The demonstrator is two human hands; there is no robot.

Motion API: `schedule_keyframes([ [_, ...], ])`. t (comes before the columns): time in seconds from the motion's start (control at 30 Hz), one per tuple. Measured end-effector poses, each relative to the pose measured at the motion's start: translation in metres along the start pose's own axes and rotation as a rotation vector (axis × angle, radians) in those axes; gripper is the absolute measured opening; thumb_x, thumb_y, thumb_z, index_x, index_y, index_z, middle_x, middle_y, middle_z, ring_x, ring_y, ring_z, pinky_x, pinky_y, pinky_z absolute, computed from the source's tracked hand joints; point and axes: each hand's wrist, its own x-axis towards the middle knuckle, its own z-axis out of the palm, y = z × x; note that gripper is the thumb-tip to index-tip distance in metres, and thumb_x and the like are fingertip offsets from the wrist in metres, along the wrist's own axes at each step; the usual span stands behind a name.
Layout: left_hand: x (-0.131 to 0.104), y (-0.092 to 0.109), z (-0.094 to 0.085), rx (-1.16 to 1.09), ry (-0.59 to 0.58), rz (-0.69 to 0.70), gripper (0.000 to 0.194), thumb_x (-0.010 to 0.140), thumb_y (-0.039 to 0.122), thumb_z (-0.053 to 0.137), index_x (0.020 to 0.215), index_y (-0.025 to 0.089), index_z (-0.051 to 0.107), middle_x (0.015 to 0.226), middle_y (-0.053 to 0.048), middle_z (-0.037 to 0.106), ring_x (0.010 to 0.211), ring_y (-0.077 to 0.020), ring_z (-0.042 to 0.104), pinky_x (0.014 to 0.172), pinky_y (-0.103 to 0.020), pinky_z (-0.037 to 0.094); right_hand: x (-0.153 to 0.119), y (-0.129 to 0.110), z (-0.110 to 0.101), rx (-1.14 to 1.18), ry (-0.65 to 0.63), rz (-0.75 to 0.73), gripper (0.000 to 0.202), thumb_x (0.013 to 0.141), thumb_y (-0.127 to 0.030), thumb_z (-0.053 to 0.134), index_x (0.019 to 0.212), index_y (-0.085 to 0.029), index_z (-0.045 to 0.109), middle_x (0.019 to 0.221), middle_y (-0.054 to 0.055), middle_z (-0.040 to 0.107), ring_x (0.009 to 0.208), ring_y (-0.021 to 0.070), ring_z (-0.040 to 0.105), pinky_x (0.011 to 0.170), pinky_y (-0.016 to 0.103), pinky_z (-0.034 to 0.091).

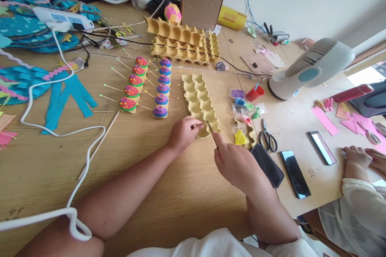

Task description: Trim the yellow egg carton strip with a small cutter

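Observation:
A pale yellow egg carton [197, 96] lies in front of me, its two rows of cups running away from me. My left hand [184, 133] pinches its near left edge, thumb and index finger together. In my right hand [234, 162] is a slim dark craft knife [213, 135], its tip against the carton's near cups; most of the handle is hidden in the fist. Beyond my left hand stand two painted egg-carton strips: a red and green caterpillar [132, 91] and a blue and purple caterpillar [162, 99], both with thin sticks poking out.
More egg cartons [177, 40] lie at the back. To the right are a red cup [255, 93], bagged clay [240, 137], scissors [267, 138], phones [294, 173] and a white fan [310, 70]. A white cable [87, 164] crosses the left side. Another person's hands [362, 158] rest at right.

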Motion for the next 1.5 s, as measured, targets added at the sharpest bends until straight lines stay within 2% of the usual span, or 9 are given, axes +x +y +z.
schedule_keyframes([
  [0.2,0.0,-0.002,-0.001,-0.012,0.02,0.015,0.012,0.087,0.026,0.067,0.09,0.021,0.077,0.089,-0.003,0.074,0.083,-0.0167,0.067,0.075,-0.028,0.05,0.004,-0.004,0.002,-0.006,0.027,0.001,0.052,0.097,-0.023,0.032,0.148,-0.011,0.036,0.087,0.007,0.074,0.07,0.0198,0.069,0.053,0.03,0.028],
  [0.47,0.001,-0.002,0.0,-0.008,0.023,0.003,0.011,0.085,0.024,0.068,0.09,0.02,0.077,0.088,-0.002,0.073,0.079,-0.0152,0.066,0.072,-0.027,0.048,0.009,-0.011,0.004,0.048,-0.031,0.077,0.049,0.101,-0.029,0.031,0.148,-0.014,0.036,0.083,0.006,0.074,0.067,0.0171,0.07,0.047,0.028,0.025],
  [1.0,0.001,-0.005,0.001,0.002,0.026,0.002,0.012,0.085,0.026,0.068,0.091,0.02,0.077,0.088,-0.003,0.073,0.076,-0.0147,0.064,0.071,-0.026,0.049,0.001,-0.018,0.006,0.01,-0.107,0.122,0.055,0.099,-0.024,0.034,0.152,-0.012,0.03,0.082,0.007,0.073,0.073,0.0204,0.071,0.05,0.028,0.031],
  [1.5,0.001,-0.006,0.002,0.001,0.024,-0.001,0.011,0.085,0.024,0.068,0.09,0.021,0.077,0.087,-0.002,0.073,0.072,-0.014,0.063,0.066,-0.026,0.048,-0.003,-0.016,-0.003,-0.002,-0.102,0.098,0.05,0.1,-0.025,0.032,0.148,-0.014,0.036,0.072,0.004,0.07,0.062,0.0177,0.067,0.046,0.029,0.02],
])
